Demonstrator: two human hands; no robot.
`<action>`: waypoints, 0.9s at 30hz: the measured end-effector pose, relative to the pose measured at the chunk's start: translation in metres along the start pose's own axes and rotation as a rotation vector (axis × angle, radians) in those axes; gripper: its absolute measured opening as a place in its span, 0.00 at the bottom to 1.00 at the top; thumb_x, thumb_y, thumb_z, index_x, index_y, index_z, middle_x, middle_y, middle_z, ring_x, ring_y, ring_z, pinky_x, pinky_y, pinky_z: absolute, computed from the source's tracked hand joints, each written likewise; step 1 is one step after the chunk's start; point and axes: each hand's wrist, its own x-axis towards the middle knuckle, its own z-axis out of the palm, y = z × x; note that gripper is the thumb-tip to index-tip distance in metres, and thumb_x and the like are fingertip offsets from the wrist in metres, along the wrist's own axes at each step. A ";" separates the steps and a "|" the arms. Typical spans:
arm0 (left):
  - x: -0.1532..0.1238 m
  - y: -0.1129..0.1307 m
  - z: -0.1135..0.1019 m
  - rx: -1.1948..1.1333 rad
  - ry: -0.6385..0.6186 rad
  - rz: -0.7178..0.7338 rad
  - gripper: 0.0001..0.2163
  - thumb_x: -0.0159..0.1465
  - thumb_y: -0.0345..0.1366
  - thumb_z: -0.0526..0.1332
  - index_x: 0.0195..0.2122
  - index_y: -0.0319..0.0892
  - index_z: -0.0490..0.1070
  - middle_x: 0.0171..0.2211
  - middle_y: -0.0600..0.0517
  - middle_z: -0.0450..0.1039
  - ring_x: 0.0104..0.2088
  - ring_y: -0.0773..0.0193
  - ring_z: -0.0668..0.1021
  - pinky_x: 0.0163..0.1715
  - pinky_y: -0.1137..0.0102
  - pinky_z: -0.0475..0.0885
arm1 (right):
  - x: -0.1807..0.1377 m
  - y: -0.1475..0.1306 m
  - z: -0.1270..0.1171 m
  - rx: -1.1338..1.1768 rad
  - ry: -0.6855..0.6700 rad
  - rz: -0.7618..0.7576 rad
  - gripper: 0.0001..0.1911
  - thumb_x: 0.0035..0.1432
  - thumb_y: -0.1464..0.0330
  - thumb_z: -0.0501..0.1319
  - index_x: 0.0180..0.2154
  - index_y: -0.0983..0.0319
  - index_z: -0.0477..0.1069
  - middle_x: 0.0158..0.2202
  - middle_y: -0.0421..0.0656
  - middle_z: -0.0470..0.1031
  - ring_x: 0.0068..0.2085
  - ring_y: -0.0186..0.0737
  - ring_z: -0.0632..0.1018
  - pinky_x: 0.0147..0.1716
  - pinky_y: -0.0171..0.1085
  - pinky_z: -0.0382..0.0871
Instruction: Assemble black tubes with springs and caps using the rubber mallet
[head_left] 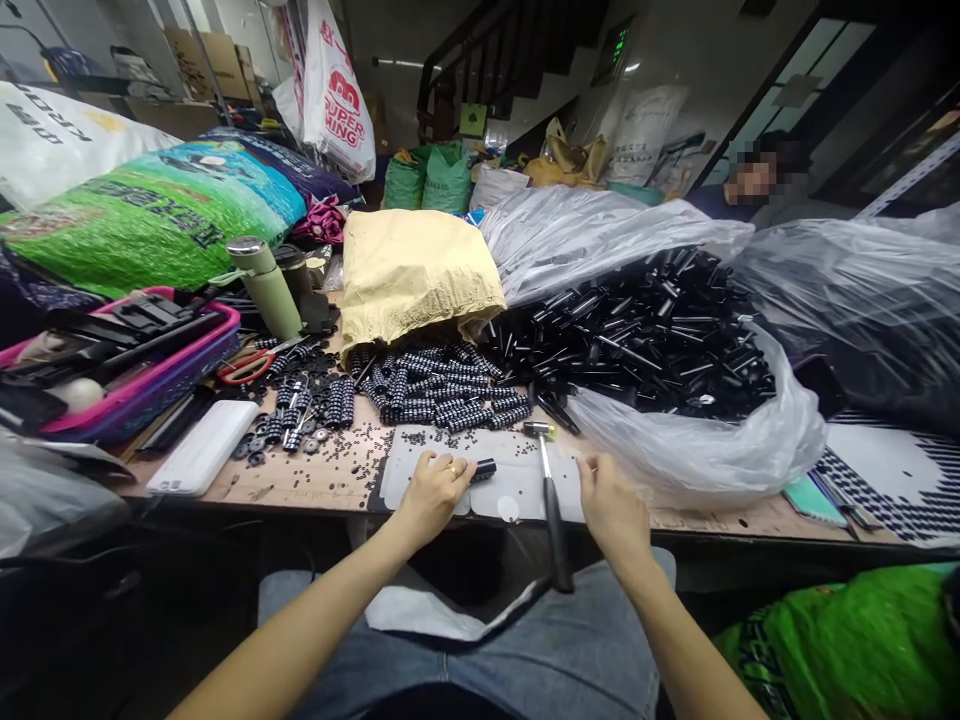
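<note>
My left hand (433,490) rests on a pale work mat (517,490) at the table's front edge, fingers closed on a short black cylindrical part (484,468). My right hand (611,500) hovers over the mat's right end with fingers curled; what they hold, if anything, is hidden. Between the hands lies a small hammer (553,500), its head on the mat and its black handle sticking out over my lap. Behind the mat sits a heap of assembled black-and-white ribbed pieces (442,390).
A clear plastic bag of black tubes (660,340) fills the right of the table. A yellow sack (416,270), a green flask (266,285), red scissors (247,365), a white phone (202,447) and a pink tray (127,390) lie left. A person (757,185) sits at the far right.
</note>
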 end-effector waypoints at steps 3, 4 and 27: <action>-0.001 0.002 0.001 0.028 0.015 -0.004 0.17 0.61 0.25 0.47 0.51 0.39 0.60 0.41 0.45 0.68 0.41 0.60 0.68 0.43 0.59 0.58 | -0.016 -0.015 -0.002 -0.012 -0.086 -0.059 0.25 0.55 0.49 0.44 0.36 0.62 0.63 0.31 0.48 0.73 0.35 0.49 0.75 0.30 0.40 0.63; -0.002 0.002 0.001 0.034 0.022 -0.009 0.17 0.61 0.25 0.47 0.51 0.39 0.60 0.42 0.45 0.68 0.42 0.60 0.68 0.43 0.59 0.58 | -0.020 -0.019 0.001 -0.022 -0.123 -0.076 0.24 0.54 0.49 0.46 0.35 0.63 0.63 0.33 0.49 0.72 0.37 0.49 0.75 0.30 0.40 0.63; 0.006 0.050 0.028 0.025 -0.029 -0.137 0.34 0.59 0.49 0.47 0.57 0.24 0.47 0.58 0.33 0.49 0.59 0.48 0.51 0.55 0.56 0.48 | -0.084 -0.033 -0.016 0.464 0.005 -0.390 0.19 0.61 0.58 0.37 0.39 0.60 0.61 0.27 0.44 0.73 0.25 0.39 0.74 0.23 0.33 0.61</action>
